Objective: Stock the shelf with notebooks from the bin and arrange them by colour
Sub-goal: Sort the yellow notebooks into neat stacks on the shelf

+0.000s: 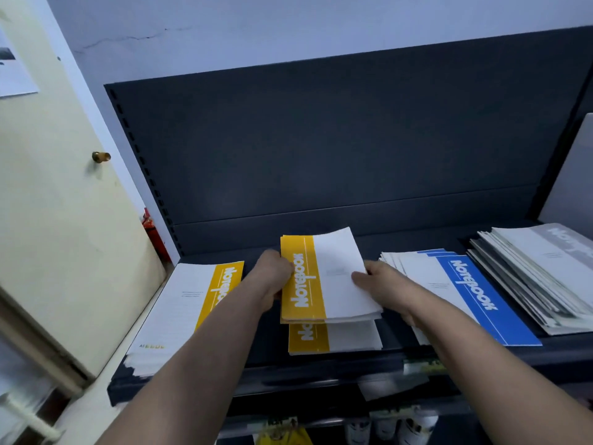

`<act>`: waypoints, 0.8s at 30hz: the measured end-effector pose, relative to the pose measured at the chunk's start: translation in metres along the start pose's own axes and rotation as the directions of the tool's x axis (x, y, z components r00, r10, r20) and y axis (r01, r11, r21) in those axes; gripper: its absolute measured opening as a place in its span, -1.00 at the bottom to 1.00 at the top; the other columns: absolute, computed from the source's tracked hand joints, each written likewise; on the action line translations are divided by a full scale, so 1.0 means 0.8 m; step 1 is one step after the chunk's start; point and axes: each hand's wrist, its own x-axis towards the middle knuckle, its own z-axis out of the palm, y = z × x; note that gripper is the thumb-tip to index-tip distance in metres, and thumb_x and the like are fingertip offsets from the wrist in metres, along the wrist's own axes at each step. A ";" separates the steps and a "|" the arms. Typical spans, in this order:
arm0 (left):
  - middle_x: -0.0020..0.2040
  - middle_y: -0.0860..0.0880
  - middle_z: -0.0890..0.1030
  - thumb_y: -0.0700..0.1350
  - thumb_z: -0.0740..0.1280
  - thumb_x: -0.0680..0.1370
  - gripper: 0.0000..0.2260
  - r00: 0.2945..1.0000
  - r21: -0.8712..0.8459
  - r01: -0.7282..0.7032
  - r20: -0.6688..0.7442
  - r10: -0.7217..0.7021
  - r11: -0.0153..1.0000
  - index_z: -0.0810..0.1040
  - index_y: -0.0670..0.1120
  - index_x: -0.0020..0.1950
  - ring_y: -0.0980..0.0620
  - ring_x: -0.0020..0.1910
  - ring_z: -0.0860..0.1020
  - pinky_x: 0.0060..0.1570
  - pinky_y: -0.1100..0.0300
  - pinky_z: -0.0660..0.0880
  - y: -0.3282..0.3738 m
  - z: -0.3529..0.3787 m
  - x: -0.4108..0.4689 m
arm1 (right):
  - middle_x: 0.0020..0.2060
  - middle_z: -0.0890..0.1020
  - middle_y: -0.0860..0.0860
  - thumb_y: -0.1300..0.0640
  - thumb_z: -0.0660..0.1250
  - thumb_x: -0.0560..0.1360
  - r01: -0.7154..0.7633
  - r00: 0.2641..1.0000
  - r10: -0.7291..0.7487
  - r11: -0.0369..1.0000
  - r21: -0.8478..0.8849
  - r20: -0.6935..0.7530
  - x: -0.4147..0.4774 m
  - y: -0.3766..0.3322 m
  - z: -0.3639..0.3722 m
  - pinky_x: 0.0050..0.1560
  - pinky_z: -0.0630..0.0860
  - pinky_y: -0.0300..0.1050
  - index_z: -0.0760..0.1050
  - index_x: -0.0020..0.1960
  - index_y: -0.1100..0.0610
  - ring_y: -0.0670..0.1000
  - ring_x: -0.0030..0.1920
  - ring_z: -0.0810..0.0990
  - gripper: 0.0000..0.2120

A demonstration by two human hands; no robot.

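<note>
Item: yellow bundle [327, 277] – a thin sheaf of notebooks, clamped between both hands above the shelf [269, 348].

Left hand [272, 276]: fingers curled round the yellow spine edge. Right hand [382, 284]: thumb on top of the white cover, fingers under the opposite edge.

Position: held directly over the lower yellow stack [333, 338], set a little further back, not yet resting on it. Long axis ran front to back, yellow band to the left – matching the stack beneath. Both hands were equally near, one on each long side.

Neighbours: a second yellow stack [186, 313] to the left, its band on the right; a blue stack [475, 297] just beside the right hand; a grey stack [539, 274] beyond. Bin not in view.

Judgement: the move called for drawing the bundle forward and down, edges squared.
</note>
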 end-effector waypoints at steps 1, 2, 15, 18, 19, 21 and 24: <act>0.00 -0.12 0.65 -0.17 0.17 0.64 -0.83 1.000 0.035 0.001 -0.004 -0.001 0.999 0.51 -0.15 0.14 -0.05 -0.06 0.63 -0.18 0.09 0.55 -0.004 0.006 0.002 | 0.06 0.62 0.01 0.13 0.11 0.59 -0.028 1.000 0.028 0.999 -0.033 -0.004 0.000 0.008 0.005 0.17 0.52 0.01 0.49 0.15 0.10 0.05 0.06 0.60 -0.77; -0.01 -0.12 0.65 -0.19 0.16 0.64 -0.83 1.000 0.063 -0.002 -0.003 0.002 0.998 0.52 -0.15 0.13 -0.03 -0.08 0.63 -0.22 0.13 0.53 -0.008 0.011 0.003 | 0.07 0.61 0.03 0.12 0.12 0.59 -0.054 0.998 0.053 0.997 -0.060 -0.013 0.000 0.016 0.009 0.18 0.52 0.02 0.48 0.16 0.13 0.06 0.06 0.60 -0.77; 0.02 -0.06 0.63 -0.08 0.21 0.60 -0.84 0.981 0.368 -0.140 -0.073 0.178 0.919 0.54 -0.08 0.07 0.00 -0.06 0.64 0.02 0.01 0.61 -0.045 0.040 0.007 | 0.19 0.45 0.13 0.10 0.10 0.57 -0.149 0.983 0.086 0.895 -0.421 -0.165 -0.001 0.028 0.031 -0.09 0.38 -0.12 0.41 0.15 0.18 0.12 0.03 0.50 -0.76; 0.20 -0.09 0.46 -0.07 0.21 0.58 -0.78 0.980 0.473 -0.101 -0.106 0.170 0.875 0.48 -0.09 0.19 -0.09 0.09 0.56 0.12 -0.03 0.54 -0.045 0.041 0.002 | 0.28 0.33 0.15 0.10 0.13 0.57 -0.169 0.974 0.073 0.863 -0.476 -0.212 -0.004 0.028 0.034 0.15 0.40 -0.06 0.38 0.22 0.21 0.17 0.26 0.36 -0.71; 0.23 -0.13 0.41 -0.08 0.21 0.59 -0.76 0.980 0.492 -0.078 -0.123 0.158 0.867 0.45 -0.11 0.23 -0.13 0.14 0.52 0.14 -0.03 0.52 -0.044 0.040 0.002 | 0.31 0.29 0.14 0.09 0.15 0.56 -0.164 0.975 0.068 0.866 -0.473 -0.213 -0.005 0.028 0.034 0.22 0.37 -0.06 0.36 0.25 0.22 0.17 0.32 0.30 -0.68; 0.21 -0.14 0.43 -0.09 0.21 0.60 -0.79 0.986 0.422 -0.035 -0.132 0.099 0.906 0.43 -0.14 0.20 -0.12 0.13 0.51 0.13 -0.02 0.52 -0.043 0.039 0.000 | 0.32 0.31 0.14 0.09 0.17 0.55 -0.148 0.980 0.084 0.913 -0.381 -0.179 -0.005 0.031 0.034 0.28 0.38 -0.03 0.35 0.26 0.22 0.18 0.31 0.33 -0.67; 0.05 -0.13 0.57 -0.15 0.20 0.61 -0.93 0.996 0.234 0.006 -0.093 0.017 0.972 0.44 -0.14 0.02 -0.05 -0.03 0.57 -0.01 0.08 0.56 -0.041 0.038 -0.001 | 0.22 0.48 0.11 0.17 0.13 0.52 -0.136 0.985 0.111 0.971 -0.197 -0.135 -0.004 0.035 0.036 0.20 0.48 0.07 0.37 0.23 0.17 0.15 0.16 0.50 -0.71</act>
